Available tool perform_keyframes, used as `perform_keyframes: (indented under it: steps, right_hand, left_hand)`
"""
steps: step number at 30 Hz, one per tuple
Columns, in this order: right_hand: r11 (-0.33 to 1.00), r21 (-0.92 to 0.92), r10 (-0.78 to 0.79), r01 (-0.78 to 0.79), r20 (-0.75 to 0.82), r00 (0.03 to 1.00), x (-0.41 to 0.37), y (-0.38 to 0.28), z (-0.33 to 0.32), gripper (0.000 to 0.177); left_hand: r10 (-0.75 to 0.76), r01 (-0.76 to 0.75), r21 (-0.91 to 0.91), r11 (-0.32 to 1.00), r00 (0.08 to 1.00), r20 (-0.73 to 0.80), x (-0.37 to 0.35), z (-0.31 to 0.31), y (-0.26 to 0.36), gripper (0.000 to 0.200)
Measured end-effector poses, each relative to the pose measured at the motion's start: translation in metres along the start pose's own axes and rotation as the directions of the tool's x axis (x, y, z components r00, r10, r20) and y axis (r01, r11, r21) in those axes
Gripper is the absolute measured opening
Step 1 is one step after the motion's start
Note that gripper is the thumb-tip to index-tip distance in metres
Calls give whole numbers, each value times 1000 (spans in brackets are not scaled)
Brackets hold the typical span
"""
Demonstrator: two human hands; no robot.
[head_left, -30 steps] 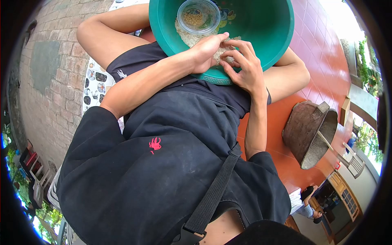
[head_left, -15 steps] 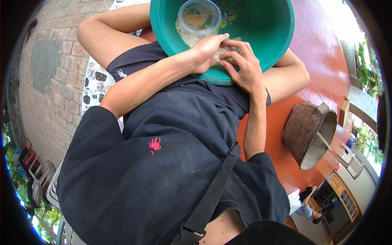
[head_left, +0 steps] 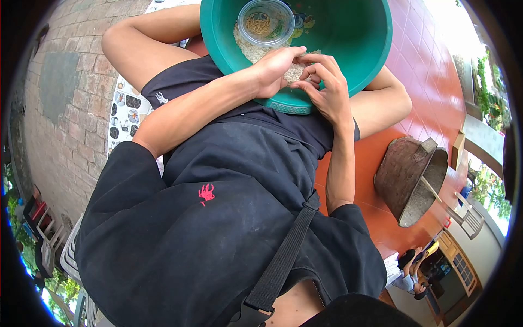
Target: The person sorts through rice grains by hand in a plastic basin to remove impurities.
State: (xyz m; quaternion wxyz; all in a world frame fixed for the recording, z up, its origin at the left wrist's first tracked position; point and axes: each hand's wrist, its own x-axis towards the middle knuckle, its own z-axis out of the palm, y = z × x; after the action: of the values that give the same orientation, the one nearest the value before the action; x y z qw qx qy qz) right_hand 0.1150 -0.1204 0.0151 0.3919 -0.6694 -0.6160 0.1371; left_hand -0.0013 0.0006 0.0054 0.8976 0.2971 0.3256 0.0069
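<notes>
A large green plastic basin [head_left: 357,32] rests on my lap between my bent legs. White rice [head_left: 253,53] lies along its near left side. On that rice sits a clear round plastic tub [head_left: 289,24] with brownish unhusked grains [head_left: 257,24] at the bottom. My left hand [head_left: 274,71] is cupped over the basin's near rim around some rice, its thumb stretched forward and its other fingers mostly hidden. Close beside it, my right hand [head_left: 328,90] has its fingers curled and thumb and forefinger pinched together; anything between those tips is too small to make out.
On the red tiled floor to the right stands a worn brown tub [head_left: 406,174] with grey-white residue and a stick [head_left: 431,188] in it. A plastic chair [head_left: 469,220] and another person [head_left: 411,280] are farther off. Brick paving [head_left: 71,109] lies to the left.
My right fingers have curled in tighter, and the thumb and forefinger have drawn together. My left hand stays nearly still. The person in the background has shifted their arms.
</notes>
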Motion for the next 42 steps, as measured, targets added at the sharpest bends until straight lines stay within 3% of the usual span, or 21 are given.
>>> perform_keyframes:
  steps: [5,7,9,11,13,15,18,22,31,34,42]
  right_hand:
    - [993,44,-103,108,-114,988,17,-8,-1,25]
    - [990,23,-135,140,-159,978,29,-18,4,26]
    - [986,16,-154,168,-323,934,45,-32,11,30]
    - [980,0,-189,199,-308,932,53,-39,11,29]
    - [970,-155,-225,186,-293,929,48,-33,12,22]
    - [963,-173,-245,205,-257,935,37,-23,11,16]
    - [987,-154,-62,36,-172,983,14,-21,6,12]
    - [986,-161,-53,47,-34,998,-5,-9,4,15]
    - [985,-174,-6,6,0,1000,-3,-8,8,12]
    - [990,-138,38,-38,-4,999,-4,-8,9,11]
    - [989,-143,30,-37,-46,998,-2,-7,9,10]
  left_hand:
    - [-52,55,-47,997,997,57,-4,0,4,28]
    - [12,-11,-13,1000,996,86,-7,1,4,29]
    - [49,-48,-10,999,989,139,-4,-2,-1,29]
    - [66,-63,-87,994,997,30,0,-2,-5,29]
    - [63,-59,-73,996,997,42,-3,0,0,28]
    - [47,-45,-21,999,995,88,-5,-3,2,30]
    - [-31,33,-37,999,998,55,-5,3,5,35]
    - [-28,31,-89,996,999,44,4,-4,-1,37]
    - [-23,23,-26,999,1000,-14,-8,6,5,34]
    - [-3,3,15,1000,1000,31,-2,1,1,33]
    - [-21,21,-49,999,1000,1,-2,1,0,28]
